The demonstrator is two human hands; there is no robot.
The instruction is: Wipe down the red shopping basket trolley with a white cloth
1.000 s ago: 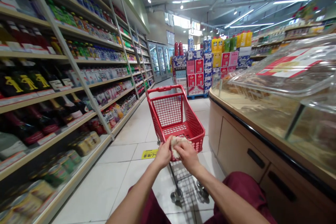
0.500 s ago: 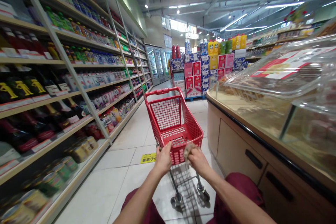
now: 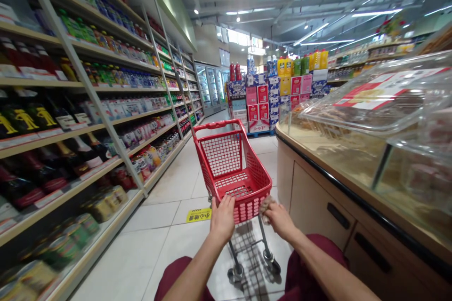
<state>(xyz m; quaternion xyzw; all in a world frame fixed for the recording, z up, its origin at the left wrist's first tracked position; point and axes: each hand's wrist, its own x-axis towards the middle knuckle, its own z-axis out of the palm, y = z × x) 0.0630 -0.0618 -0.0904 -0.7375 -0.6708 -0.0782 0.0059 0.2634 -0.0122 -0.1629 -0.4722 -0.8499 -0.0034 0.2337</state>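
A red plastic shopping cart (image 3: 247, 209) stands in front of me, its basket bare and its handle bar on the far side. My left hand (image 3: 223, 220) grips the near rim of the basket at its left corner, fingers lying over the edge. At the near right corner, my right hand (image 3: 281, 222) is closed around a crumpled greyish-beige cloth (image 3: 267, 207) that is against the outside of the basket. Part of the cloth is hidden by the fingers. Below the basket show metal legs and two caster wheels (image 3: 236, 273).
Tall shelves (image 3: 116, 131) of bottles and cans line the left. A wooden counter (image 3: 310, 188) with clear plastic lids (image 3: 381, 89) runs along the right. Stacked boxes (image 3: 258, 108) and glass-door fridges (image 3: 212, 84) stand ahead. A yellow floor sticker (image 3: 198, 215) lies left of the cart.
My right hand has moved the cloth rightward from the basket's front face to its right corner. My left hand stays at the rim, its fingers now further over it.
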